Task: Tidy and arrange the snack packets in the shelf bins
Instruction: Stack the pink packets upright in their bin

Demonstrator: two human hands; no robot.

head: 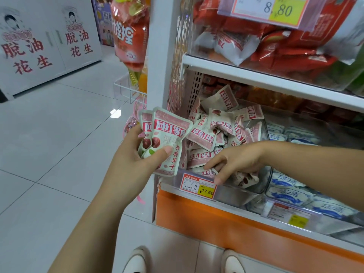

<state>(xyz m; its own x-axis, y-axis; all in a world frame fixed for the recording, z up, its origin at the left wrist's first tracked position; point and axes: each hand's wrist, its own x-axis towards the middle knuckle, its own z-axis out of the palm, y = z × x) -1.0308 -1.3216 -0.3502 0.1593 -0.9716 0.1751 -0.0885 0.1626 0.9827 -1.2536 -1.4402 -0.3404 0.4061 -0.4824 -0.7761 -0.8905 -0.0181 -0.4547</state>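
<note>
My left hand (136,154) grips a small stack of pink-and-white snack packets (167,138), thumb across the front one, just left of the shelf. A clear plastic bin (264,186) on the lower shelf holds a loose heap of the same packets (216,127). Reaching into the front of that bin, my right hand (234,164) has its fingers curled on a packet (246,179) at the bin's bottom. Its index finger points left along the bin's front edge.
A price tag (199,186) reading 17.60 hangs on the bin's front. Blue-and-white packets (289,194) fill the bin to the right. The upper shelf (256,75) carries red bags. An orange shelf base (216,229) and a white tiled floor (59,134) lie below.
</note>
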